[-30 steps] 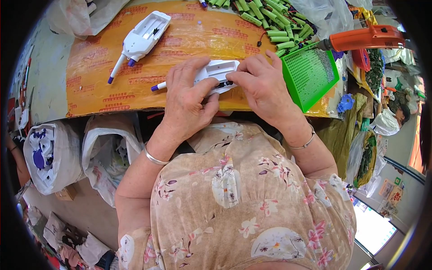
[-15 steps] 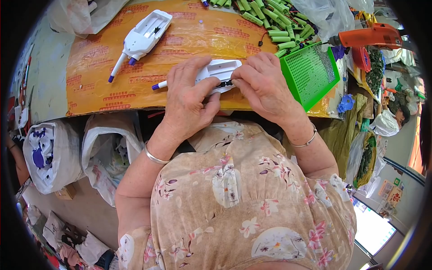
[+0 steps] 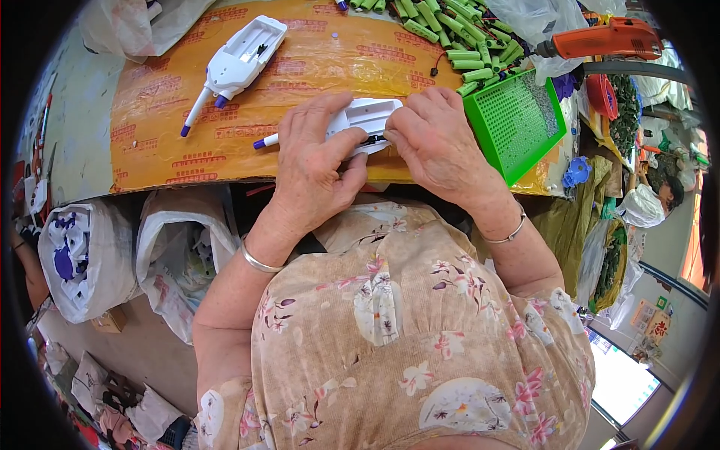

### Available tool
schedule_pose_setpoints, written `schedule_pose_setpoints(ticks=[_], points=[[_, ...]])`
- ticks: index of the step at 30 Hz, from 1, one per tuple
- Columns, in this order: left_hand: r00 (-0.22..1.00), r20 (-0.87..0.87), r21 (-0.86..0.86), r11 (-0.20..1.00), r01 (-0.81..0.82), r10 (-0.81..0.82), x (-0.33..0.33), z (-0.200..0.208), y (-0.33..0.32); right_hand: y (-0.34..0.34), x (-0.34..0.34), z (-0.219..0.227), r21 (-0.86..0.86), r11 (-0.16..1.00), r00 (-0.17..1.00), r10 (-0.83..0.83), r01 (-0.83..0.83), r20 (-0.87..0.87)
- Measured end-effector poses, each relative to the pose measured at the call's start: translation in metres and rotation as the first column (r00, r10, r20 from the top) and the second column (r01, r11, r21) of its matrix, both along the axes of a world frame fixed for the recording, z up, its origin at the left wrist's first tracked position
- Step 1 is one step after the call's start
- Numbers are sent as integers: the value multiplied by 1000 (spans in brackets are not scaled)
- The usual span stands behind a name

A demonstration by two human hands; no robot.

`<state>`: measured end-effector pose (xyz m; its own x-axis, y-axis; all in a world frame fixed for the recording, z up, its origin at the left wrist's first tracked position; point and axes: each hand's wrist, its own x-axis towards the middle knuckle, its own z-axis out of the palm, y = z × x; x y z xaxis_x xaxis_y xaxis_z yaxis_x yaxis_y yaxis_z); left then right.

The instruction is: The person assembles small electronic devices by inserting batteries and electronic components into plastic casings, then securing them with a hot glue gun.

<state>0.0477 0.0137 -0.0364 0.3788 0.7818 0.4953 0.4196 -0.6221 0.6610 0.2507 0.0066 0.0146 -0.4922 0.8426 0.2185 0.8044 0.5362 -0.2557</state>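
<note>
Right hand (image 3: pixel 444 146) has curled inward, fingertips at a black piece (image 3: pixel 373 139), grip unclear; left hand (image 3: pixel 319 154) clasps the white casing (image 3: pixel 367 115) beside them.

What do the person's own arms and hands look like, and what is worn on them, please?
Both the left hand and the right hand are without gloves, and the forearms are bare. A smooth silver-coloured bangle circles the left wrist; a thinner metallic bracelet circles the right. The short sleeves are beige-brown with a pink-and-white floral print.
</note>
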Motion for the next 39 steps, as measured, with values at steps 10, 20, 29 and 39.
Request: schedule_pose_setpoints(ticks=[10, 20, 29, 39], points=[[1000, 2, 6, 1000, 1, -1, 1, -1, 0, 2, -2, -1, 14, 1000, 1000, 22, -21, -2], [1000, 8, 17, 1000, -7, 7, 1, -2, -1, 4, -5, -9, 24, 999, 998, 24, -23, -56], [999, -30, 0, 1000, 18, -18, 2, 1, 0, 1, -7, -20, 42, 999, 990, 6, 0, -142], [998, -50, 4, 999, 42, -41, -2, 1, 4, -1, -4, -18, 15, 1000, 990, 17, -15, -143]])
